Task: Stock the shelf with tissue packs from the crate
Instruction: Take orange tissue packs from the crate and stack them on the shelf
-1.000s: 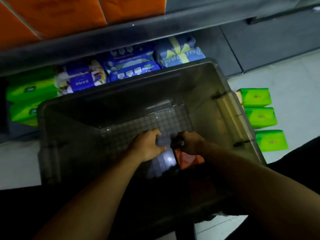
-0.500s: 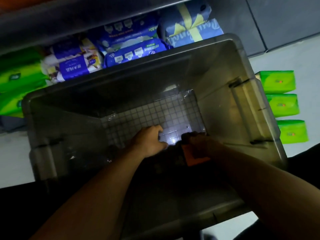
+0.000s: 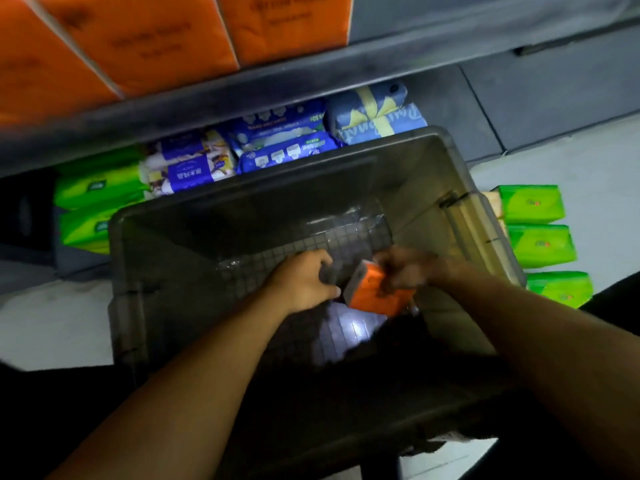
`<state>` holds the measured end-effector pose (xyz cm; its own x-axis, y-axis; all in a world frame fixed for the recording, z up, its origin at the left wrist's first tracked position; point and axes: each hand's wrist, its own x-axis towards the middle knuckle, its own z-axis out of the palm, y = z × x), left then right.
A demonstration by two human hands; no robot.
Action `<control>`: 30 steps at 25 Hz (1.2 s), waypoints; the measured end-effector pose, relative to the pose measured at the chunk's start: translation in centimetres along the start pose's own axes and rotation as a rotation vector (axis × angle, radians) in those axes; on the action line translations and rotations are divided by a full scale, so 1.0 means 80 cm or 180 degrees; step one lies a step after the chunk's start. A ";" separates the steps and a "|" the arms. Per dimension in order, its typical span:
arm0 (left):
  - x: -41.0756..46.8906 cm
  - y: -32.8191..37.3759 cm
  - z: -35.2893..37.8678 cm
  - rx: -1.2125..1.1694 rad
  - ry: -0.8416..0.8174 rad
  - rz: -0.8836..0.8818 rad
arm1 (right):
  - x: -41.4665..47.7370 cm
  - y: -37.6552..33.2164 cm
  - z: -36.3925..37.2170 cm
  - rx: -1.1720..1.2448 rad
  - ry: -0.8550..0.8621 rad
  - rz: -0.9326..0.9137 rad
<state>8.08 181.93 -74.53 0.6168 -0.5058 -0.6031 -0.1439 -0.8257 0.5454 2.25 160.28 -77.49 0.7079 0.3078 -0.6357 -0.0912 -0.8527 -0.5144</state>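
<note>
I see both hands inside the grey crate (image 3: 460, 188), which stands on the floor in front of the shelf (image 3: 311, 81). The right hand (image 3: 405, 271), blurred, grasps a tilted orange tissue pack (image 3: 372, 292) low in the crate, towards its right wall. The left hand (image 3: 304, 282) is curled at the pack's left end; I cannot tell whether it grips anything. Orange packs (image 3: 156, 39) line the upper shelf, blue packs (image 3: 287, 143) sit beneath, and green packs (image 3: 533, 244) lie on the floor at right
</note>
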 end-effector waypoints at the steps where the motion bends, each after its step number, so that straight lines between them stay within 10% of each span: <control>1: -0.003 0.008 -0.015 -0.0053 0.0104 0.0054 | -0.003 -0.014 -0.029 0.0312 0.0051 0.0228; 7: -0.059 0.063 -0.126 -0.1445 0.0478 0.0689 | -0.067 -0.116 -0.168 0.1052 0.0661 -0.0423; 17: -0.147 0.089 -0.213 -0.1621 0.0940 0.1193 | -0.135 -0.209 -0.221 0.1307 0.1430 -0.0920; 22: -0.177 0.105 -0.276 -0.2722 0.1451 0.1513 | -0.135 -0.241 -0.248 0.3280 0.2501 -0.1619; 30: -0.225 0.150 -0.462 0.0126 0.2716 0.1399 | -0.095 -0.332 -0.374 0.3223 0.2670 -0.2157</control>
<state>23.84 190.35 -35.66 0.8548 -0.4330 0.2859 -0.5129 -0.6214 0.5923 20.23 167.95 -41.77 0.9706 -0.1110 0.2135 0.2255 0.1099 -0.9680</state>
